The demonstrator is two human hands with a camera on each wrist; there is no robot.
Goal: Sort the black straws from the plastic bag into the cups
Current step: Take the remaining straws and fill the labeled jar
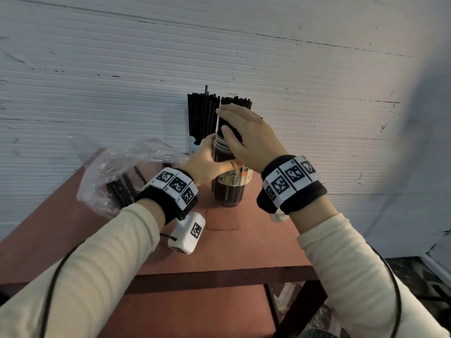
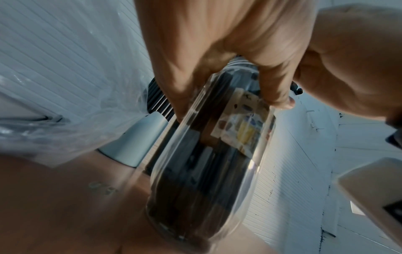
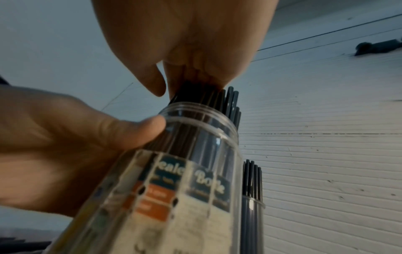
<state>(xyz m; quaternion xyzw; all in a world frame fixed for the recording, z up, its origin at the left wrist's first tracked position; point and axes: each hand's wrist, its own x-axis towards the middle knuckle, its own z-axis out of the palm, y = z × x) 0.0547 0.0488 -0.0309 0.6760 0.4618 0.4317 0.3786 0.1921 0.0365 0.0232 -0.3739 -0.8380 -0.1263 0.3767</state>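
On the reddish table a clear labelled cup (image 1: 229, 189) stands full of black straws (image 1: 236, 102). My left hand (image 1: 207, 159) grips this cup's upper wall from the left, with the thumb across its front. My right hand (image 1: 244, 132) is curled round the straw bundle just above the rim. In the right wrist view its fingers (image 3: 191, 43) clasp the straw tops (image 3: 200, 92) over the cup (image 3: 195, 171). The left wrist view shows fingers (image 2: 217, 60) wrapped on the cup (image 2: 206, 163). Behind and to the left, a second cup (image 1: 194, 146) holds more straws (image 1: 201, 113).
A crumpled clear plastic bag (image 1: 114, 172) lies on the left of the table (image 1: 244, 252), with several black straws (image 1: 122, 189) inside. A white ribbed wall rises right behind the cups. The table's front edge is near my forearms.
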